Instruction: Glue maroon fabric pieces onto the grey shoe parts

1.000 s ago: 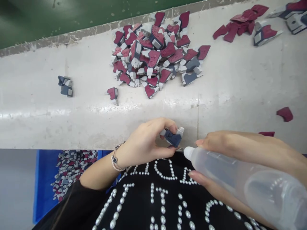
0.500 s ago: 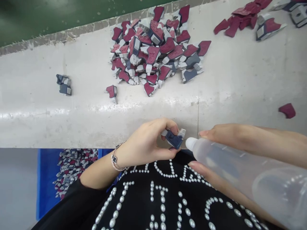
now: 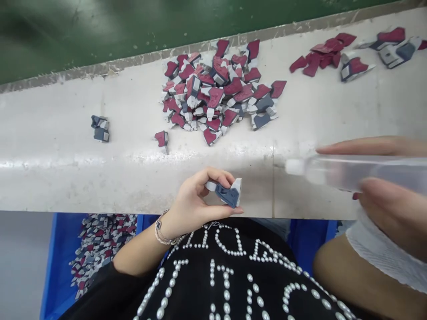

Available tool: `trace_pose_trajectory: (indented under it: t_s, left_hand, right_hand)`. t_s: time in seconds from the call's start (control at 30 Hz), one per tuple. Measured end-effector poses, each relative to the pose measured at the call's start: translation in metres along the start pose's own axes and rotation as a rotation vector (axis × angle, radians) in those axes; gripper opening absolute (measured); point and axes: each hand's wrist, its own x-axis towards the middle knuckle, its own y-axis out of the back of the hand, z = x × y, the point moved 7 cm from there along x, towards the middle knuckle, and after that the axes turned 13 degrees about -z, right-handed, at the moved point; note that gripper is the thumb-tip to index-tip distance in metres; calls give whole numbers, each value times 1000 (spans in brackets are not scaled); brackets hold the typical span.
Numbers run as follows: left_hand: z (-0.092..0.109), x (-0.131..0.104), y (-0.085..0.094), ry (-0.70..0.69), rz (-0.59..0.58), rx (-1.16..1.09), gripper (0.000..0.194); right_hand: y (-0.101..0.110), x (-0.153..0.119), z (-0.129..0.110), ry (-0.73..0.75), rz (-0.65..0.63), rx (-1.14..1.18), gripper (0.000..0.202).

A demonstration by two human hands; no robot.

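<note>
Near the bench's front edge, my left hand point(image 3: 190, 202) pinches a small blue-grey and white plastic part point(image 3: 228, 194) between thumb and fingers. The recessed blue face of the part is turned up toward me. My right hand point(image 3: 390, 191), blurred by motion, is wrapped round a translucent squeeze bottle point(image 3: 343, 171). Its white nozzle point(image 3: 295, 167) points left, above the bench and apart from the part. A sliver of a maroon piece point(image 3: 355, 195) shows beneath the right hand.
A pile of maroon, grey and white parts point(image 3: 215, 98) lies at the back middle. Loose maroon pieces point(image 3: 328, 49) and a few assembled parts point(image 3: 355, 69) are at back right. Two blue-grey parts point(image 3: 100, 129) and one maroon part point(image 3: 162, 138) lie left. Below, a blue bin point(image 3: 53, 266) holds many parts.
My right hand has drawn the bottle up and right, so its nozzle is away from the blue-grey part. My left hand has shifted slightly left with the part. The camera view has tilted.
</note>
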Motion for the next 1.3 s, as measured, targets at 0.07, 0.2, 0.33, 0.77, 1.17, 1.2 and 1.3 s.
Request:
trace_pose_trajectory:
  t_s: [0.07,0.2,0.33,0.77,1.17,1.2,1.3]
  left_hand:
    - [0,-2,2,15,22,-15,42]
    - [4,-3,5,12,36,-8,44]
    - [12,-3,6,-17,29,-7,44]
    - [8,-1,6,23,40,-5,42]
    - [-12,18,-12,18,-85,-10,32]
    - [-11,20,-14,15,-94,-4,32]
    - [-7,23,-18,18,-115,11,31]
  right_hand:
    - [-11,9,-3,40,-3,38,22]
    - [-41,31,9,49,-127,38,37]
    - [-56,47,12,124,-203,-124,45]
    - [-58,50,31,103,-114,-99,49]
    - [39,-94,122,-712,2,-261,57]
    - [35,-90,126,-698,-4,-243,53]
    - [29,-79,132,-702,-44,-184,48]
